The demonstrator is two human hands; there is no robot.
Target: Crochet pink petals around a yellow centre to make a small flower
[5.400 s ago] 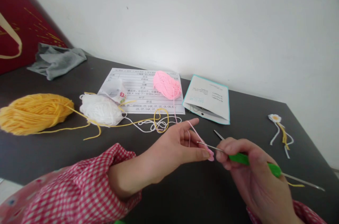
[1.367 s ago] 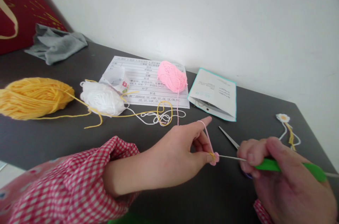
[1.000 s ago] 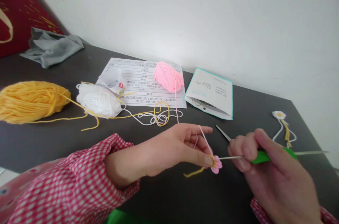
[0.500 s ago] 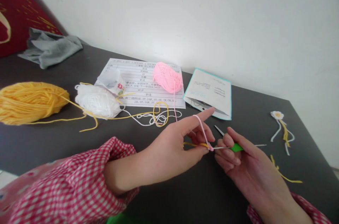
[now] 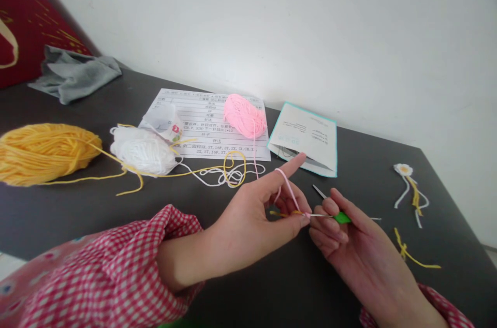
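Note:
My left hand (image 5: 248,219) is closed, its thumb and middle finger pinching a small yellow yarn piece (image 5: 287,213) with pink at its tip. The index finger points outward, with a strand of pink yarn (image 5: 288,183) looped over it and running down to the pinch. In my right hand (image 5: 349,245) is a crochet hook (image 5: 342,218) with a green grip, held between thumb and fingers. Its thin shaft reaches the pink stitch at my left fingertips; the hook's tip is hidden there. Just beyond the right hand, a pointed metal tip (image 5: 319,191) shows, the rest covered.
A pink yarn ball (image 5: 244,116) rests on a printed sheet (image 5: 233,151). White yarn (image 5: 143,152) and yellow yarn (image 5: 46,154) lie left, with tangled strands. Behind the hands is a blue-edged packet (image 5: 306,131). A crocheted flower (image 5: 404,169) and yellow scraps (image 5: 406,253) lie right.
Both hands have shifted slightly left, and the right hand with the hook sits a little closer to the left fingertips. The view has tilted slightly.

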